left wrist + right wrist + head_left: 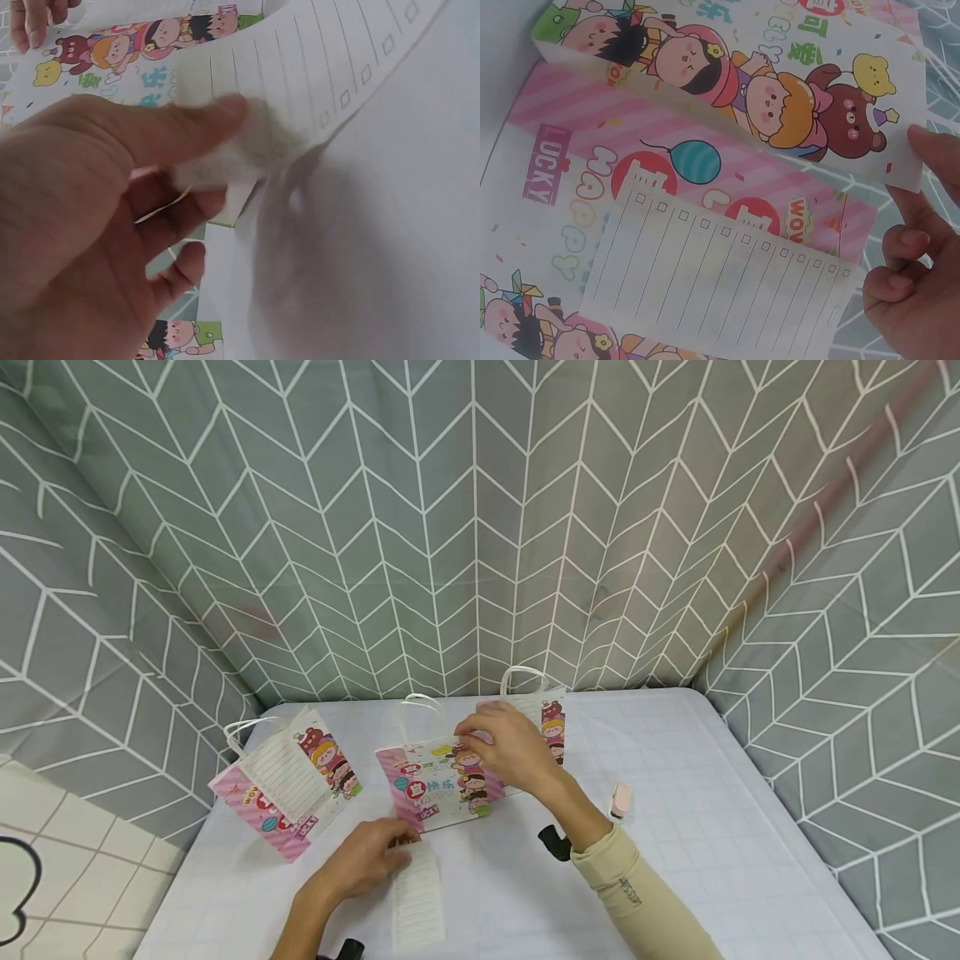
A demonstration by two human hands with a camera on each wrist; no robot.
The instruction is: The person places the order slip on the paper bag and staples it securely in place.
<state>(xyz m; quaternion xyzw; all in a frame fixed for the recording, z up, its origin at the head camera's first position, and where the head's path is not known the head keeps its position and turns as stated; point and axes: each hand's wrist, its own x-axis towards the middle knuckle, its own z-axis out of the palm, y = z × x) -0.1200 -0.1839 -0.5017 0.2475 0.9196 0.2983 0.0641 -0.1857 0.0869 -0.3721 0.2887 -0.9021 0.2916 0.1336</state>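
In the head view, a paper gift bag with cartoon children, pink stripes and a white loop handle stands in the middle. My right hand pinches its upper right corner; the right wrist view shows thumb and fingertip at that corner. Below the bag, my left hand holds the top end of a lined checklist slip. The thumb lies over the slip in the left wrist view, with fingers beneath, and the paper bends upward there.
A similar bag sits tilted at the left with a slip on its front. Another bag, also with a slip, stands partly behind my right hand. A small pale pink object lies right on the white-covered table. Patterned curtains surround it.
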